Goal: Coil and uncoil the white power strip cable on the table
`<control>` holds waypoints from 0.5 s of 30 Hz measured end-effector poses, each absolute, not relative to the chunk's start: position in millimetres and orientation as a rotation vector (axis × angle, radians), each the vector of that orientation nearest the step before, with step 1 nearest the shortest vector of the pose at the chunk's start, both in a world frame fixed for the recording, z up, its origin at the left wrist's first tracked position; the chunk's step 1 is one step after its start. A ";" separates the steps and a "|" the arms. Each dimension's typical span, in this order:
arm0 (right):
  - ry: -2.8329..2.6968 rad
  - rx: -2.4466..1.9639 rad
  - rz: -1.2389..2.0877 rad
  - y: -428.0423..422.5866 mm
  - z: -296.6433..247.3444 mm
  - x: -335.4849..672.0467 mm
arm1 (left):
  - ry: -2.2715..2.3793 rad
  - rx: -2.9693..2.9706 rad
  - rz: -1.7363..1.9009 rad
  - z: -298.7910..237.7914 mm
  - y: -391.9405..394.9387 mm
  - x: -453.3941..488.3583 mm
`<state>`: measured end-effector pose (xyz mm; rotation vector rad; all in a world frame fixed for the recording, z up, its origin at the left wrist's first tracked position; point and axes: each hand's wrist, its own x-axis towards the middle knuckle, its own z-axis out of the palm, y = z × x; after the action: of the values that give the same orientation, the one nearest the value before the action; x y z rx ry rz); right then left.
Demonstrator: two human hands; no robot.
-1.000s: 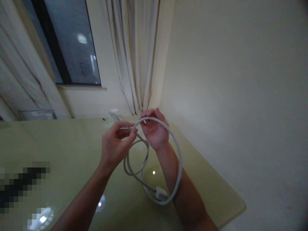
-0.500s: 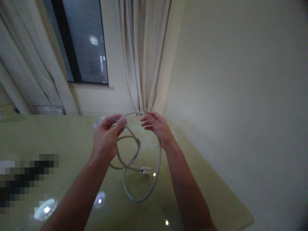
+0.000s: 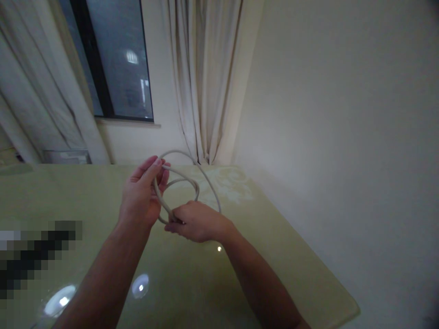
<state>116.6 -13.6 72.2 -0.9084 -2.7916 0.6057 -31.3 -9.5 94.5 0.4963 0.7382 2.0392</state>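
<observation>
A white cable (image 3: 200, 176) is gathered into loops above a glossy yellow-green table (image 3: 274, 256). My left hand (image 3: 140, 196) pinches the top of the loops between thumb and fingers. Just below and to the right of it, my right hand (image 3: 195, 221) is closed around the lower part of the coil. The cable's plug is hidden; I cannot tell where it is.
The table's right edge (image 3: 308, 242) runs close to a plain cream wall. Pale curtains (image 3: 202, 82) hang in the corner behind the table, beside a dark window (image 3: 116, 59). A blurred dark patch (image 3: 34, 256) lies at the table's left.
My right hand dropped from the top of the loop and closed on its lower part. The hanging loops and the plug have been drawn up into a tighter coil between both hands.
</observation>
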 end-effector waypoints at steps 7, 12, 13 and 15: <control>-1.521 -0.348 1.557 -5.2 90.6 129.3 | 0.829 0.863 2.023 85.8 -6.2 -49.2; -1.262 -0.216 1.642 6.6 93.1 135.1 | 0.853 1.310 1.671 87.7 -20.1 -63.1; -1.274 -0.226 1.631 8.4 92.4 135.6 | 0.852 1.414 1.577 89.0 -24.1 -66.6; -1.316 -0.245 1.590 11.4 89.9 135.7 | 0.861 1.620 1.390 91.2 -30.7 -71.0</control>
<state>135.7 11.4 89.9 -0.2454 -1.3165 1.5901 -71.0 -30.7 91.2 1.6196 0.8609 1.3899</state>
